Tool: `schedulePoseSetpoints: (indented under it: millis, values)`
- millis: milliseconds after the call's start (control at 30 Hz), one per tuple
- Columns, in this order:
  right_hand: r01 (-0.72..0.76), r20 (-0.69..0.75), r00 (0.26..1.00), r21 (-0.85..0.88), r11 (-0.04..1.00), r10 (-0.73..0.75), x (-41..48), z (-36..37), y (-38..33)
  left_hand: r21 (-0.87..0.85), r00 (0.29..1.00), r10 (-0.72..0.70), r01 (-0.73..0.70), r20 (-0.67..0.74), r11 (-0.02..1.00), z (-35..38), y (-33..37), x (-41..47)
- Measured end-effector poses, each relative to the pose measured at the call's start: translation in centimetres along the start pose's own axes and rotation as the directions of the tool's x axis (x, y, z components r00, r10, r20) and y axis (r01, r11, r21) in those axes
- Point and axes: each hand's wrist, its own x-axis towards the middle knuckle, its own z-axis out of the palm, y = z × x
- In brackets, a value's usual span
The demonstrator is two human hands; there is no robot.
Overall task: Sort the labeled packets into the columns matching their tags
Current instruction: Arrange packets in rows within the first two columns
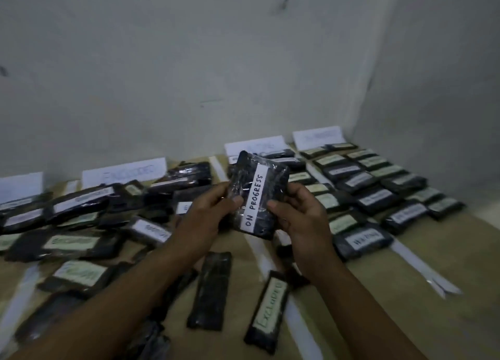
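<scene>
A black plastic-wrapped packet [273, 197] with a white tag reading "ON PROGRESS" is held up above the floor, tilted on end. My left hand [205, 216] pinches its left edge and my right hand [300, 216] grips its right edge. Below lie a packet tagged "EXCLUDED" [267, 311] and an untagged-side black packet [211, 289]. White header cards stand against the wall: "EXCLUDED" [124, 171], one at centre [254, 144], one at far right [318, 136]. White tape strips [422, 265] mark the columns.
Several tagged packets lie in neat rows in the right columns [378, 186], one reading "WAITING" [362, 240]. A loose jumble of packets covers the left [81, 224]. The floor is brown paper [378, 319]; pale walls close the back and right.
</scene>
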Motion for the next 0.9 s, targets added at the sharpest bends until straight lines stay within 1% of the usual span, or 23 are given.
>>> schedulePoseSetpoints:
  millis: [33,133,167,200,233,267,333,367,400,433,467,500,533,600,667,733,800,900]
  values:
    - [0.005,-0.046,0.999,0.007,1.0,-0.005,-0.2,-1.3,-0.5,0.035,0.999,0.022,-0.024,0.038,0.999,0.8,-0.5,0.2]
    - [0.019,-0.206,0.978,0.066,0.998,-0.005,-0.8,-6.0,-2.1,0.223,0.985,0.09,-0.121,0.146,0.967,3.0,-2.3,0.8]
    - [0.033,-0.278,0.96,0.083,0.996,-0.009,-1.1,-7.7,-2.7,0.318,0.975,0.124,-0.179,0.187,0.931,3.6,-2.8,0.8]
    - [0.057,-0.369,0.929,0.074,0.996,-0.026,-1.3,-9.6,-3.2,0.435,0.954,0.171,-0.265,0.245,0.86,4.2,-3.5,0.9]
    - [0.079,-0.464,0.885,0.045,0.996,-0.049,-1.5,-11.5,-3.8,0.537,0.927,0.205,-0.351,0.313,0.767,4.8,-4.3,1.0]
    - [0.09,-0.554,0.829,-0.003,0.996,-0.077,-1.7,-13.3,-4.4,0.602,0.903,0.215,-0.411,0.372,0.685,5.3,-5.2,1.1]
    - [0.074,-0.698,0.701,-0.134,0.988,-0.148,-2.3,-16.9,-5.3,0.685,0.872,0.204,-0.478,0.445,0.55,6.0,-7.0,1.1]
    - [0.043,-0.741,0.642,-0.219,0.975,-0.195,-2.6,-18.7,-5.5,0.713,0.866,0.19,-0.491,0.463,0.5,6.3,-7.8,0.9]
    - [-0.01,-0.763,0.596,-0.32,0.947,-0.251,-3.0,-20.4,-5.5,0.729,0.863,0.175,-0.496,0.474,0.473,6.5,-8.5,0.7]
    - [-0.088,-0.763,0.568,-0.43,0.898,-0.31,-3.3,-21.7,-5.5,0.734,0.857,0.169,-0.505,0.486,0.454,6.6,-9.1,0.4]
    - [-0.184,-0.744,0.566,-0.533,0.826,-0.354,-3.4,-22.8,-5.4,0.731,0.848,0.173,-0.522,0.501,0.439,6.6,-9.6,0.1]
    - [-0.273,-0.716,0.588,-0.614,0.741,-0.376,-3.5,-23.6,-5.1,0.727,0.838,0.185,-0.539,0.513,0.425,6.6,-9.9,0.0]
    - [-0.347,-0.686,0.624,-0.673,0.654,-0.375,-3.3,-24.3,-4.8,0.725,0.834,0.192,-0.547,0.518,0.418,6.5,-10.1,0.0]
    - [-0.435,-0.642,0.679,-0.742,0.51,-0.355,-2.8,-25.0,-3.9,0.723,0.839,0.193,-0.538,0.508,0.434,6.3,-10.0,0.1]
    - [-0.468,-0.614,0.706,-0.779,0.418,-0.353,-2.4,-25.3,-2.9,0.709,0.844,0.192,-0.527,0.5,0.468,6.2,-9.6,0.1]
    - [-0.478,-0.591,0.719,-0.802,0.358,-0.366,-2.2,-25.4,-2.2,0.682,0.852,0.175,-0.504,0.493,0.53,6.1,-9.2,0.2]
    - [-0.478,-0.569,0.728,-0.822,0.31,-0.384,-2.2,-25.2,-1.8,0.647,0.873,0.139,-0.445,0.468,0.619,6.0,-8.7,0.3]
    - [-0.453,-0.535,0.713,-0.845,0.284,-0.453,-2.5,-24.7,-1.6,0.608,0.904,0.114,-0.367,0.413,0.704,5.8,-8.0,0.5]
